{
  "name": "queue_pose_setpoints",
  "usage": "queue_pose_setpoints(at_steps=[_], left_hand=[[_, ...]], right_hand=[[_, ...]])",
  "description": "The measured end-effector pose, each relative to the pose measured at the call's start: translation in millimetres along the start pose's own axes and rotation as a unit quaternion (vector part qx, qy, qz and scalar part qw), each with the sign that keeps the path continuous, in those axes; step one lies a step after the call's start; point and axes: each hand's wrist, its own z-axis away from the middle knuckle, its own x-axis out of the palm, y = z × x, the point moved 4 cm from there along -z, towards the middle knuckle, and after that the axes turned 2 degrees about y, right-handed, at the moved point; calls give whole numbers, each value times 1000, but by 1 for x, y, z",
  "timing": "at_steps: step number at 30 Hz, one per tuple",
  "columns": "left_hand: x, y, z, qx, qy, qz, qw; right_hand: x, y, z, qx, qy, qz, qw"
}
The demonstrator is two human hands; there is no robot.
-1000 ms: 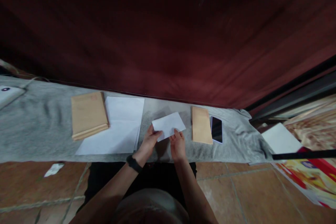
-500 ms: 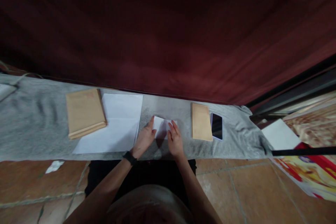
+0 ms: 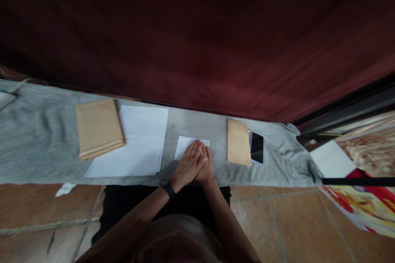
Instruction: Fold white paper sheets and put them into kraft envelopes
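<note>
A small folded white paper (image 3: 182,146) lies flat on the grey cloth in front of me. My left hand (image 3: 190,162), a dark watch on its wrist, rests flat across the paper with its fingers stretched out, partly overlapping the other hand. Beside and partly under it, my right hand (image 3: 206,168) presses on the paper's right part, its fingers extended too. Both hands cover the near and right parts of the paper.
Left of my hands, large white sheets (image 3: 140,154) lie partly under a stack of brown envelopes (image 3: 99,127). To the right are a single brown envelope (image 3: 238,141) and a phone (image 3: 257,148). A dark red panel (image 3: 191,57) rises behind the cloth-covered surface (image 3: 197,117).
My left hand has moved right, from the paper's left edge onto its middle, and now overlaps my right hand. The paper has gone from partly raised to lying flat.
</note>
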Motion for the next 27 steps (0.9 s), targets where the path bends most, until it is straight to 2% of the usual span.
queue_pose_setpoints(at_steps=[5, 11, 18, 27], left_hand=[[2, -17, 1, -34, -3, -35, 999], [-4, -31, 1, -37, -16, -113, 993], [-10, -39, 6, -25, -28, -142, 989], [-13, -38, 7, -28, -13, -142, 989]], right_hand=[[-2, 4, -4, 23, -4, 2, 1000], [-6, 14, -6, 64, 3, 21, 998], [-8, 19, -1, 68, 18, 29, 997], [-14, 43, 14, 107, 39, 25, 993]])
